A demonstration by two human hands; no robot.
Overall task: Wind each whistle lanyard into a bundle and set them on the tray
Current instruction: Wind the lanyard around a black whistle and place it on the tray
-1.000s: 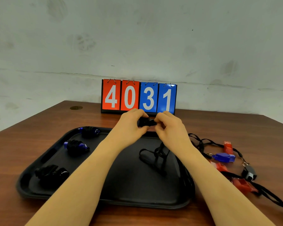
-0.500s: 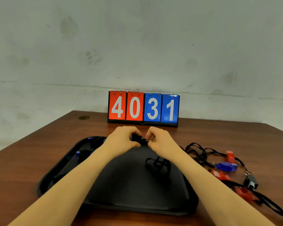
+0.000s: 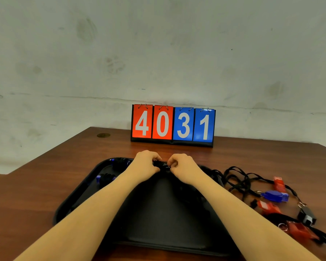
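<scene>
Right of tray [image 3: 79,193], tangled loose whistles [image 3: 275,195]

We saw both forearms bare to the frame's edge; the left hand [image 3: 146,163] and right hand [image 3: 183,165] wore nothing.

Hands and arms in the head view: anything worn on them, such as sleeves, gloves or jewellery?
Nothing worn shows. The left hand and right hand are bare, without gloves, rings or watch. Both forearms are bare down to the frame's bottom edge; no sleeve is in view.
</scene>
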